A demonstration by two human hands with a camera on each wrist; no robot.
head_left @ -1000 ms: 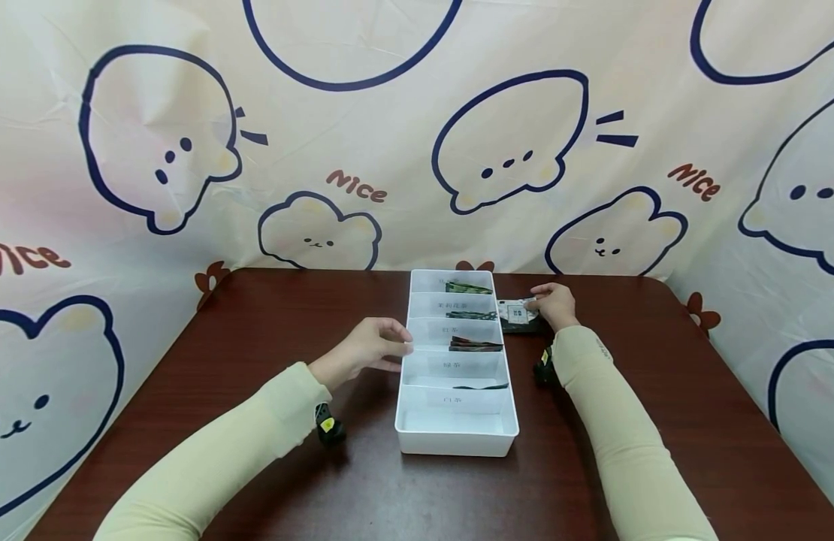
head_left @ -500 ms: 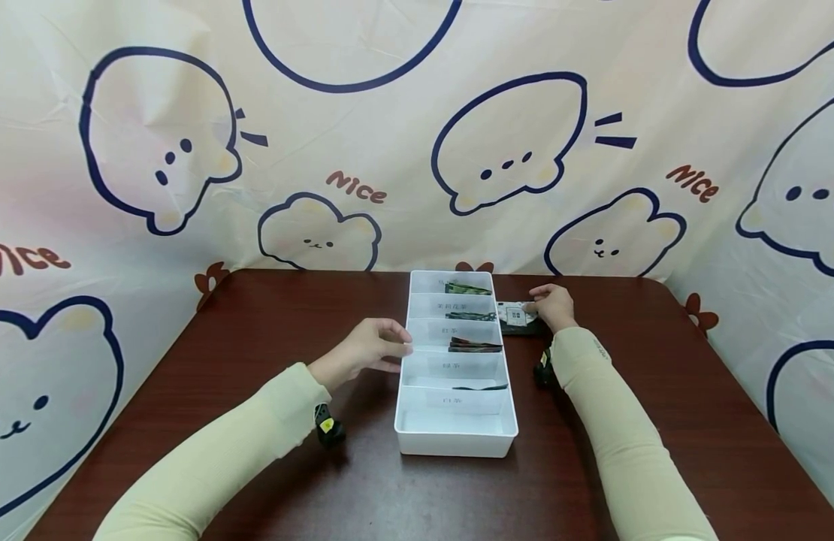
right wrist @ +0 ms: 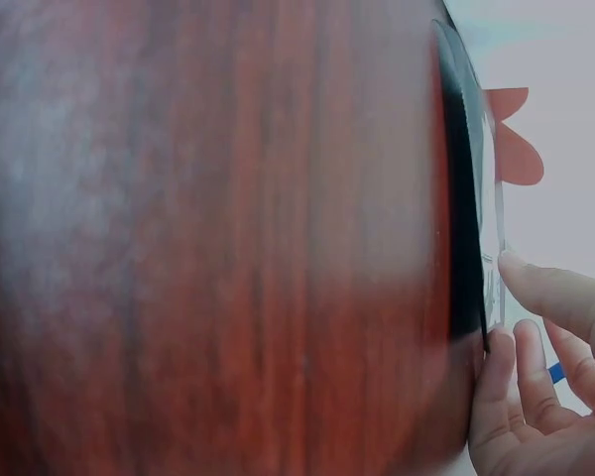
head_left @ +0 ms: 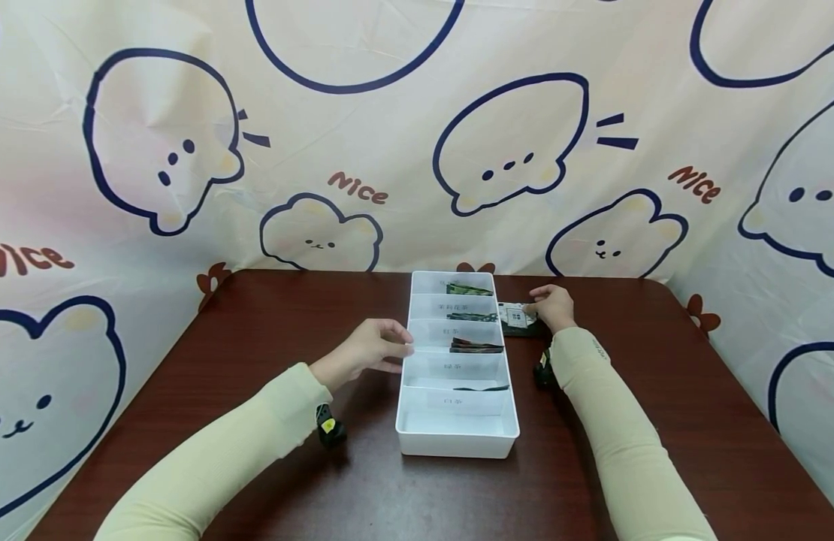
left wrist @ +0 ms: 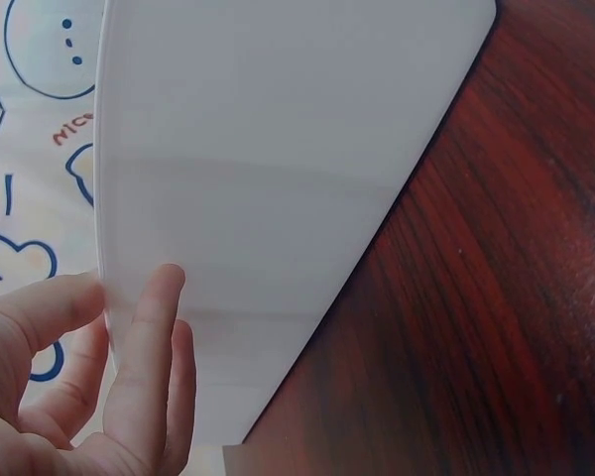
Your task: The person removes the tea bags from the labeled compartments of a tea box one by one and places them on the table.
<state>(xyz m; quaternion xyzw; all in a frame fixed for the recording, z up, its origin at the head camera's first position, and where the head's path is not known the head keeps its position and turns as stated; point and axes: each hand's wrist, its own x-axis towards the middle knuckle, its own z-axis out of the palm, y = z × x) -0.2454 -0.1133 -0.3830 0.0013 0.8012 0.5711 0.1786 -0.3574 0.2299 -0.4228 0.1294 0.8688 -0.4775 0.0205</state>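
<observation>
Head view: a long white box (head_left: 454,445), divided crosswise into five compartments, stands on a dark reddish-brown wooden counter (head_left: 275,312). The person's left hand (head_left: 361,350) holds the box by its left side; the right hand (head_left: 554,306) pinches the edge of a black-and-pale pouch (head_left: 517,317) lying just beside the box's right wall, toward the far end. Upright packets show above the dividers: green packets (head_left: 469,289) in the farthest compartment, dark green packets (head_left: 472,316) in the second, brown packets (head_left: 476,346) in the third, and a thin dark sliver (head_left: 481,388) in the fourth.

Left wrist view: the outer side wall, hidden from above, appears as a smooth pale face; a fingertip meets the rim and two fingers lie along the wall below it.

Right wrist view: the pouch is seen edge-on, its black side facing the camera, with the thumb on the pale face and a finger at the lower edge.

Writing: small Chinese labels mark the compartments. The second appears to read 茉莉花茶, the third 红茶, the fourth 绿茶 and the nearest 白茶; the farthest is partly covered. Print on the pouch is too small to read. The patterned backdrop (head_left: 403,135) repeats "Nice" in reddish-brown letters.
</observation>
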